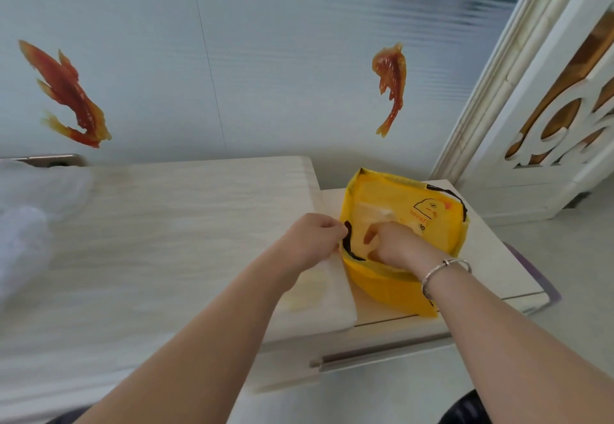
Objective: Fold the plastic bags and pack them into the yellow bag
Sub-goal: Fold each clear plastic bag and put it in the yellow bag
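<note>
The yellow bag (428, 201) with a duck print and black handles stands open on a low cabinet at the right. My left hand (310, 235) pinches the bag's near-left rim by its black handle and holds it open. My right hand (395, 240), with a silver bangle on the wrist, reaches down inside the bag; its fingers are curled on a pale folded plastic bag (372, 210) that lies within. More white plastic bags (30, 210) lie loose and blurred at the table's far left.
A pale wood-grain table (166, 240) fills the left and middle. The lower white cabinet (498, 257) with a metal drawer handle (382, 353) adjoins it on the right. A wall with fish stickers stands behind; a white carved door panel (564, 107) is at right.
</note>
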Demonstrator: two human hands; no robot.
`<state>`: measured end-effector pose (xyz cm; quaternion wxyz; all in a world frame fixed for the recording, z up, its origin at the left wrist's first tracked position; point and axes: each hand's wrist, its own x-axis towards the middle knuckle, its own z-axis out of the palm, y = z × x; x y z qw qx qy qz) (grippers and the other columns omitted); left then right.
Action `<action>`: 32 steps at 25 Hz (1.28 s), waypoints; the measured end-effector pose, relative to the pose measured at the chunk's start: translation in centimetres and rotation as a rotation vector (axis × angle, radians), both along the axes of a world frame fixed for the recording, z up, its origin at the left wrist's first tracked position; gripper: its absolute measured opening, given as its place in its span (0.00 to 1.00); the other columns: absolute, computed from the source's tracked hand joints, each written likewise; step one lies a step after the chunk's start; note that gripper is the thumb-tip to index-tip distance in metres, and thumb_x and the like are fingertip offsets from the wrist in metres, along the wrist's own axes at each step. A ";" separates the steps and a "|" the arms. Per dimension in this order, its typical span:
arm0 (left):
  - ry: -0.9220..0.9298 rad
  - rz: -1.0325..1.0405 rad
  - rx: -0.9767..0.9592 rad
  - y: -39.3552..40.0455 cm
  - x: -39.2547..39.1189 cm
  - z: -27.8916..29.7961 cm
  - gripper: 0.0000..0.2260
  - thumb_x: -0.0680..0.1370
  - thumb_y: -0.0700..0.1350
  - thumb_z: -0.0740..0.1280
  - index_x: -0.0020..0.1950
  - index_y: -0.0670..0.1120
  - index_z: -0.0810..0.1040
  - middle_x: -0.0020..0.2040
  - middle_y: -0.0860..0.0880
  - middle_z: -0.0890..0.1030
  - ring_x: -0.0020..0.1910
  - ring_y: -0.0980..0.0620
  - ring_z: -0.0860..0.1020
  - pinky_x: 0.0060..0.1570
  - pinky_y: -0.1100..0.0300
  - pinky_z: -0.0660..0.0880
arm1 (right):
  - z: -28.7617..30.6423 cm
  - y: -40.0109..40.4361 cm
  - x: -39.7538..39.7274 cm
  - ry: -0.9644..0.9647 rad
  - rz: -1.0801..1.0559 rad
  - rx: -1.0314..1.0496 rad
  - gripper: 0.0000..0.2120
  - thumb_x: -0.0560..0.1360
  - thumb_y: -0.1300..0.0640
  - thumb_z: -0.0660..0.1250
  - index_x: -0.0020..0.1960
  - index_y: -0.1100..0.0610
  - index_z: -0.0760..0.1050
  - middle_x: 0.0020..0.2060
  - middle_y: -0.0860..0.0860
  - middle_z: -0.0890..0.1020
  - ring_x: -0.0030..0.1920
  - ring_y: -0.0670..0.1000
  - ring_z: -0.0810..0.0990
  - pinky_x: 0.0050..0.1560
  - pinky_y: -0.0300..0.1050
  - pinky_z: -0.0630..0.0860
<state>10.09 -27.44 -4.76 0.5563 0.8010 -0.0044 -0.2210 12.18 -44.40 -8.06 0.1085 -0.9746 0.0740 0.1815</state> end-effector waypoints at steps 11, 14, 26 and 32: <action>-0.089 0.254 0.018 9.7 -3.6 2.9 0.09 0.79 0.38 0.61 0.57 0.41 0.78 0.51 0.46 0.79 0.47 0.51 0.78 0.39 0.64 0.72 | 7.5 11.7 -3.4 -0.455 0.102 0.133 0.10 0.76 0.60 0.60 0.52 0.50 0.77 0.48 0.48 0.80 0.51 0.53 0.78 0.41 0.43 0.70; -0.113 0.358 0.089 15.4 -5.1 2.5 0.08 0.78 0.37 0.61 0.51 0.44 0.78 0.50 0.46 0.80 0.44 0.52 0.78 0.39 0.62 0.72 | 6.7 16.7 -3.8 -0.432 0.198 0.310 0.09 0.74 0.59 0.61 0.46 0.49 0.79 0.42 0.45 0.80 0.47 0.51 0.79 0.42 0.43 0.73; -0.158 0.496 0.991 28.5 -9.4 2.2 0.13 0.78 0.42 0.60 0.62 0.47 0.73 0.77 0.47 0.48 0.73 0.40 0.50 0.68 0.51 0.59 | 3.8 30.4 -5.8 -0.373 0.476 0.495 0.09 0.73 0.61 0.62 0.43 0.50 0.79 0.43 0.47 0.81 0.45 0.50 0.79 0.46 0.44 0.76; -0.294 0.540 0.909 28.8 -8.0 2.4 0.13 0.78 0.41 0.60 0.62 0.43 0.73 0.67 0.48 0.71 0.71 0.45 0.58 0.67 0.55 0.59 | 3.4 30.1 -4.9 -0.391 0.481 0.516 0.09 0.73 0.61 0.63 0.42 0.49 0.78 0.42 0.46 0.81 0.44 0.48 0.79 0.47 0.45 0.76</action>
